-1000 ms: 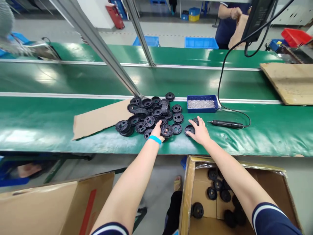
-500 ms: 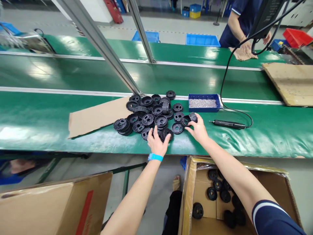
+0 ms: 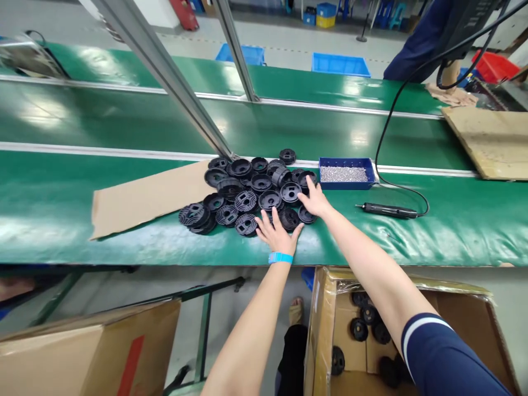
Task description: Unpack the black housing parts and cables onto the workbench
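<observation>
Round black plastic parts (image 3: 246, 201) lie heaped on the green bench, some cup side up, others showing a wavy ribbed face. My left hand (image 3: 277, 235), wearing a bright blue wristband (image 3: 280, 257), rests at the near edge of the heap. Its fingers are spread against the parts and hold none. At the heap's right side, my right hand (image 3: 315, 199) has its fingers apart, touching a black cup-shaped part (image 3: 291, 192) and others beside it. Its fingertips partly cover these parts.
A blue tray of small metal pieces (image 3: 344, 174) and a corded electric screwdriver (image 3: 388, 210) lie to the right. Flat cardboard (image 3: 144, 198) is left of the heap. An open carton (image 3: 324, 330) with black parts stands below. A metal post (image 3: 173, 82) rises behind.
My right hand has let go of the black part it held and moved left onto the heap. My left hand has shifted right with its fingers flatter. The co-worker beyond has moved right.
</observation>
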`<state>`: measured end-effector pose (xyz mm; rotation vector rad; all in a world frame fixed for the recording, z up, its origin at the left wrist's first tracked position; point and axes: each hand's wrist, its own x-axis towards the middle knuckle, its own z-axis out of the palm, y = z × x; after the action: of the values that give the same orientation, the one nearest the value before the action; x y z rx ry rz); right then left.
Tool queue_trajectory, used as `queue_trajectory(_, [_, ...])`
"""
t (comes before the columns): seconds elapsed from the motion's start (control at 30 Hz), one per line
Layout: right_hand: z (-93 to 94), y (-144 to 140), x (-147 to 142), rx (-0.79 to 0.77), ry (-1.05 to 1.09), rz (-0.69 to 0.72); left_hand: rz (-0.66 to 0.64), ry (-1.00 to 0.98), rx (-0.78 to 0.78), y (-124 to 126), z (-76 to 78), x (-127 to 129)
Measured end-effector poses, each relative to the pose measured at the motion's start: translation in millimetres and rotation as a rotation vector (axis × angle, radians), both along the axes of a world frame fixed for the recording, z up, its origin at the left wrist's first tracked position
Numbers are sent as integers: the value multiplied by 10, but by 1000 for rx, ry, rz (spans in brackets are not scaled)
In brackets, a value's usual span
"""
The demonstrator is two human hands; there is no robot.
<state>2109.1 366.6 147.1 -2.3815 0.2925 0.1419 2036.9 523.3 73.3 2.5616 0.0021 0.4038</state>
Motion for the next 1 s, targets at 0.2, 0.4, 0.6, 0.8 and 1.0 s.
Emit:
queue_trajectory(0.2, [403, 69, -96, -383, 226, 70, 26, -43, -26, 9, 3, -13])
queue_trajectory(0.4, [930, -510, -1429, 139, -394, 126, -27, 37, -38, 142, 132, -69])
queue_trajectory(0.6, [372, -1197, -3968, -50, 136, -254, -216, -237, -98, 175, 561, -682])
queue_trajectory(0.8, [-921, -1463, -5309, -143, 814, -569, -1215, 142, -87, -952, 1000, -2281])
queue_trajectory(1.0, [-1667, -1195, -5904, -126, 985, -671, -1374, 720, 637, -1608, -201, -3157])
